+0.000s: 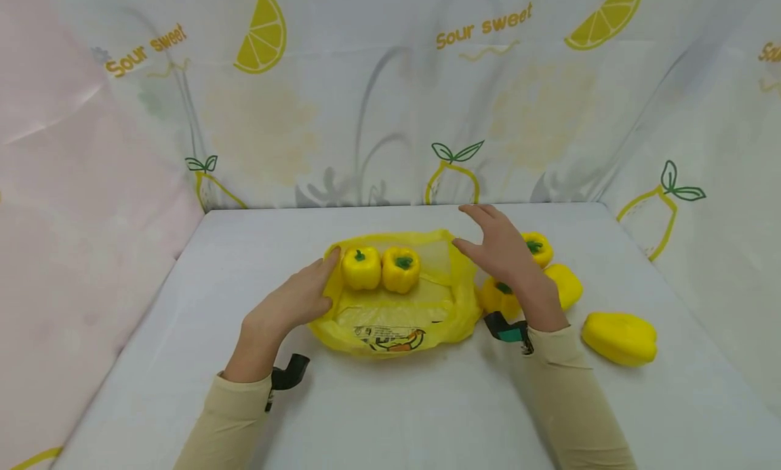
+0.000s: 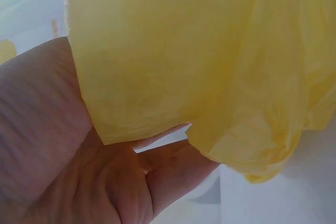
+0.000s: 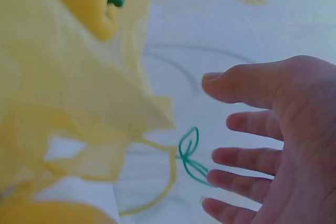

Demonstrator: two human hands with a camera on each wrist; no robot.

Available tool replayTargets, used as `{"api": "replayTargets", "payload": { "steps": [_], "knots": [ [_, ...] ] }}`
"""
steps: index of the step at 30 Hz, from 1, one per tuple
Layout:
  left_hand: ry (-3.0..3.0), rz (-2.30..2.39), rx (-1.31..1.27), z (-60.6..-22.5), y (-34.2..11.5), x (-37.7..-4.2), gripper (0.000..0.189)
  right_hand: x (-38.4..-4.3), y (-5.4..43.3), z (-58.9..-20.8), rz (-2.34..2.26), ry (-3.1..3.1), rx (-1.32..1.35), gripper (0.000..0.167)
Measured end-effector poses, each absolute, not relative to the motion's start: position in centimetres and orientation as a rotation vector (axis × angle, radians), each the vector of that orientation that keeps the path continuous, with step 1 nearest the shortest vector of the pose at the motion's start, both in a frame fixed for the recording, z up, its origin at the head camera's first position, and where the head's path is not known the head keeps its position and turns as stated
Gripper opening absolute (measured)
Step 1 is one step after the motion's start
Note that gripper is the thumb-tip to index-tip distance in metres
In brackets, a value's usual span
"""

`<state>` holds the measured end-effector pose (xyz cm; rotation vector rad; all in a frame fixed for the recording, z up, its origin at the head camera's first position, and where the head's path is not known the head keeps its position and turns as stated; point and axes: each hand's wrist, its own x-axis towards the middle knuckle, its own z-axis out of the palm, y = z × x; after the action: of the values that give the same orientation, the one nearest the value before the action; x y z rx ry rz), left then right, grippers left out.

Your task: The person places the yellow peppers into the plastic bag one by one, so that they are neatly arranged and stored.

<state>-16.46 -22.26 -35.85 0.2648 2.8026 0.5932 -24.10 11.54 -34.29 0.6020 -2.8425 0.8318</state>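
Note:
A yellow plastic bag [image 1: 464, 317] with printing on its front lies on the white table, its mouth spread. Two yellow bell peppers [image 1: 400, 272] with green stems sit side by side within it, toward the left. My left hand [image 1: 299, 294] rests against the bag's left rim, thumb and fingers spread apart; yellow film [image 2: 168, 56] hides part of it in the left wrist view. Above the bag's right side is my right hand [image 1: 503, 249], its fingers spread and holding nothing. The right wrist view shows a gap between those fingertips and the film.
Several more yellow bell peppers lie right of the bag, some partly behind my right hand and wrist. One pepper [image 1: 619, 338] lies apart, farther right. A lemon-printed cloth [image 1: 390, 83] hangs behind the table. Black wrist mounts [image 1: 291, 373] sit by both sleeves.

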Motion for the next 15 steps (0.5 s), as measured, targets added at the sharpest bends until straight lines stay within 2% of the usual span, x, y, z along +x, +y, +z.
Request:
{"api": "replayTargets", "payload": {
  "steps": [15],
  "knots": [
    [2.776,0.606,0.230,-36.1,-22.3,-16.6,0.082,-25.6,18.7,-34.7,0.761,-3.115,0.220,0.076]
  ]
}}
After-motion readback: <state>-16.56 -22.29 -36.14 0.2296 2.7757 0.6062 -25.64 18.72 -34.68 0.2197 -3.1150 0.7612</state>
